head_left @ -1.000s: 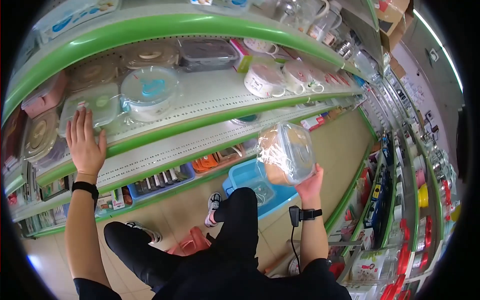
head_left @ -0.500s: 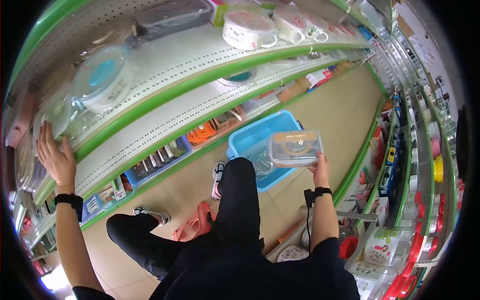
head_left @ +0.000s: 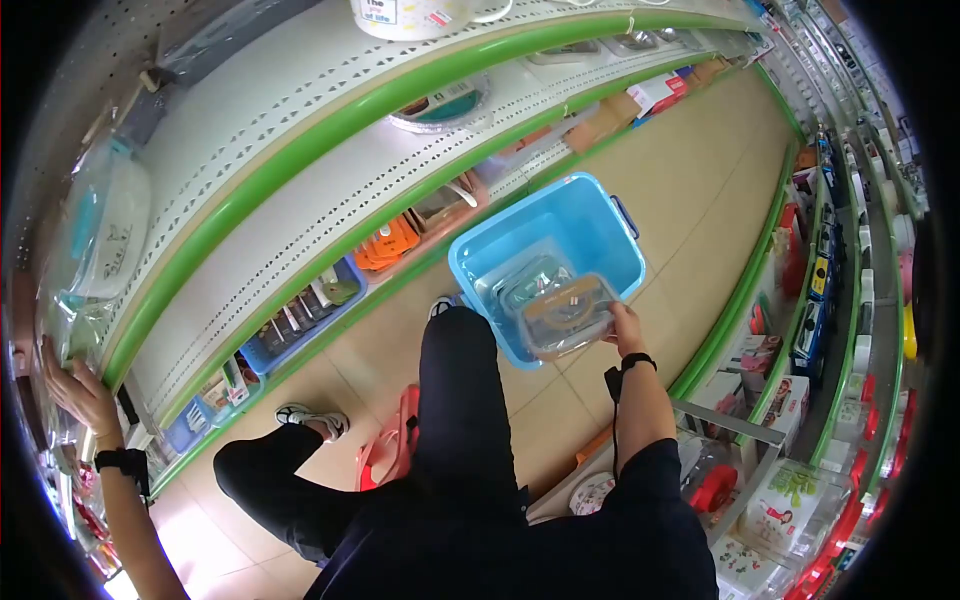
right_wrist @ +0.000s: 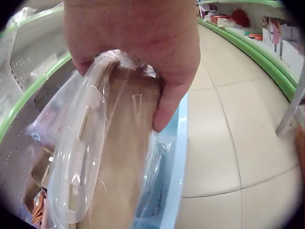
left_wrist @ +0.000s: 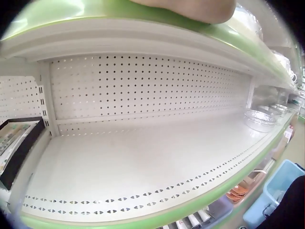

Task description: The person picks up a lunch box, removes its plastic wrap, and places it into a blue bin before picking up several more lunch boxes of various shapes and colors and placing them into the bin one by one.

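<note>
My right hand grips one end of a clear plastic lunch box with a brown cardboard sleeve and clear wrapping. Up close in the right wrist view, the thumb and fingers of that hand straddle the lunch box across its thickness. It is tilted over the blue plastic bin on the floor, overlapping its near side. Inside the bin lies another clear wrapped container. On the far left, my left hand rests at the green shelf edge, fingers extended, beside a wrapped round bowl.
A white mug stands on the upper shelf. Below, foil trays sit on a lower shelf, above a blue basket of small goods. A red plastic stool is between my legs. Packed shelves line the right.
My right hand has brought the lunch box down and toward me, from beside the bin to over it, and tipped it. The view has swung downward. My left hand stays at the shelf edge.
</note>
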### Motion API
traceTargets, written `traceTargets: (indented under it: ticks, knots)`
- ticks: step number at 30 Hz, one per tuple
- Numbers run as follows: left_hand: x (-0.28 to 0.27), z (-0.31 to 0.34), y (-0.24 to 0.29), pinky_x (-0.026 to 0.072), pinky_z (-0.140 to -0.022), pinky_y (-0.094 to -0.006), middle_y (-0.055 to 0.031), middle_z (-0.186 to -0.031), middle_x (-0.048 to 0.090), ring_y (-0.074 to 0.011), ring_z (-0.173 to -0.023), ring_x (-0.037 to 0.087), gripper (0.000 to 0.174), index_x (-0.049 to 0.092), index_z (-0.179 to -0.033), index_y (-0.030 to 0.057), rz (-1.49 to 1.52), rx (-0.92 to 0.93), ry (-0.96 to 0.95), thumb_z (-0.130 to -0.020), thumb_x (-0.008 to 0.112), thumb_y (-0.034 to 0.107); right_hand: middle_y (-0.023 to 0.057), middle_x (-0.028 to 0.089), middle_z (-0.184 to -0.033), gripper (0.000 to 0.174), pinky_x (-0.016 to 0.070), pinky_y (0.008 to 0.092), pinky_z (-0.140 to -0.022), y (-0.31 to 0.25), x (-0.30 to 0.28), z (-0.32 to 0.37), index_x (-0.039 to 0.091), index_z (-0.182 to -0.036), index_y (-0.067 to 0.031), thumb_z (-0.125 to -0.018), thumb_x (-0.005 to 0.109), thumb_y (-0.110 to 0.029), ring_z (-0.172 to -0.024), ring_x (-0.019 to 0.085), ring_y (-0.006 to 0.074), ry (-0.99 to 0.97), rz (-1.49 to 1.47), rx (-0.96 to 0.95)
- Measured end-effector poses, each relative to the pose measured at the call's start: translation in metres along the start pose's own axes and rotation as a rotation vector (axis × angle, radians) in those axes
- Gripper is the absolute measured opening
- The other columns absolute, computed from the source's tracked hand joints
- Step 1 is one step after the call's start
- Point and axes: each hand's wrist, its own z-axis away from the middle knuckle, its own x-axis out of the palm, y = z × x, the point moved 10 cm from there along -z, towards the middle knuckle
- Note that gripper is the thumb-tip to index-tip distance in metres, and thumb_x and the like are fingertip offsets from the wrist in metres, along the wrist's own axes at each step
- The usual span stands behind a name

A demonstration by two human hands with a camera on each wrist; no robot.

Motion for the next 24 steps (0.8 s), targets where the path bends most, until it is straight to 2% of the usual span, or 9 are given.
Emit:
traceTargets:
  ticks: [1, 4, 7, 13, 16, 17, 22, 23, 24]
  knots:
    - [-0.001, -0.002, 0.001, 0.0343, -0.112, -0.0470, -0.0159, -0.146, 0.053, -0.0357, -0.134, 0.048, 0.050, 0.046, -0.147, 0.0024, 0.007, 0.007, 0.000, -0.105, 0.046, 0.030, 0.0104, 0.062, -0.095, 0.052, 0.0577, 0.0377, -0.064, 0.008, 0.001, -0.010, 0.060, -0.120, -0.0025, -0.082, 0.065, -0.037, -0.071, 0.064, 0.0221, -0.033, -0.007, 0.010]
    - [-0.001, -0.001, 0.001, 0.0338, -0.112, -0.0476, -0.0172, -0.146, 0.053, -0.0367, -0.135, 0.048, 0.050, 0.046, -0.147, 0.0013, 0.005, 0.014, -0.004, -0.105, 0.046, 0.030, 0.0093, 0.062, -0.090, 0.050, 0.0574, 0.0373, -0.062, 0.016, -0.003, -0.023, 0.061, -0.119, -0.0027, -0.082, 0.065, -0.037, -0.069, 0.064, 0.0217, 0.039, 0.023, -0.001]
    - [-0.001, -0.003, 0.002, 0.0341, -0.113, -0.0480, -0.0180, -0.146, 0.052, -0.0371, -0.135, 0.048, 0.050, 0.046, -0.146, 0.0005, 0.020, 0.026, 0.004, -0.105, 0.046, 0.029, 0.0091, 0.065, -0.087, 0.049, 0.0571, 0.0353, -0.058, 0.009, -0.007, -0.024, 0.063, -0.114, -0.0026, -0.086, 0.060, -0.042, -0.067, 0.066, 0.0212, 0.077, 0.016, -0.031]
    - [0.003, 0.000, -0.005, 0.0352, -0.112, -0.0483, -0.0188, -0.146, 0.052, -0.0372, -0.135, 0.048, 0.051, 0.045, -0.147, -0.0003, 0.041, 0.025, -0.004, -0.106, 0.044, 0.029, 0.0102, 0.064, -0.094, 0.051, 0.0572, 0.0379, -0.066, -0.017, -0.004, -0.030, 0.062, -0.119, -0.0041, -0.086, 0.059, -0.042, -0.071, 0.065, 0.0223, -0.023, -0.037, -0.011]
    - [0.004, 0.000, -0.008, 0.0346, -0.113, -0.0482, -0.0192, -0.147, 0.051, -0.0370, -0.136, 0.047, 0.052, 0.045, -0.147, -0.0002, 0.033, -0.018, -0.022, -0.105, 0.044, 0.030, 0.0100, 0.065, -0.093, 0.051, 0.0570, 0.0377, -0.068, -0.039, 0.019, -0.034, 0.062, -0.120, -0.0046, -0.088, 0.057, -0.044, -0.076, 0.066, 0.0218, 0.024, -0.142, -0.053]
    - [0.003, -0.002, -0.005, 0.0344, -0.113, -0.0481, -0.0195, -0.147, 0.050, -0.0371, -0.136, 0.046, 0.052, 0.045, -0.147, -0.0003, 0.033, -0.029, -0.024, -0.105, 0.044, 0.031, 0.0097, 0.065, -0.095, 0.054, 0.0571, 0.0393, -0.070, -0.040, 0.026, -0.044, 0.062, -0.121, -0.0046, -0.087, 0.060, -0.046, -0.081, 0.067, 0.0220, 0.009, -0.135, -0.041]
    - [0.005, 0.000, -0.011, 0.0330, -0.114, -0.0481, -0.0207, -0.148, 0.049, -0.0375, -0.137, 0.045, 0.053, 0.045, -0.147, -0.0010, -0.013, -0.047, -0.059, -0.104, 0.044, 0.031, 0.0120, 0.066, -0.097, 0.061, 0.0577, 0.0423, -0.068, -0.048, 0.084, -0.088, 0.061, -0.121, -0.0011, -0.080, 0.068, -0.046, -0.084, 0.068, 0.0264, 0.026, -0.154, -0.019]
    - [0.004, -0.001, -0.009, 0.0318, -0.113, -0.0499, -0.0214, -0.146, 0.051, -0.0389, -0.135, 0.046, 0.058, 0.046, -0.146, -0.0023, 0.052, -0.054, -0.051, -0.106, 0.043, 0.040, 0.0128, 0.066, -0.097, 0.063, 0.0579, 0.0431, -0.067, -0.048, 0.095, -0.101, 0.061, -0.121, 0.0001, -0.080, 0.068, -0.046, -0.084, 0.068, 0.0278, 0.040, -0.119, -0.009]
    - [0.007, 0.001, -0.019, 0.0341, -0.112, -0.0500, -0.0233, -0.146, 0.050, -0.0403, -0.134, 0.047, 0.059, 0.046, -0.145, -0.0035, 0.056, -0.072, -0.058, -0.106, 0.043, 0.040, 0.0136, 0.066, -0.097, 0.065, 0.0581, 0.0439, -0.066, -0.048, 0.107, -0.112, 0.060, -0.122, 0.0013, -0.079, 0.068, -0.047, -0.084, 0.069, 0.0292, 0.054, -0.084, 0.002]
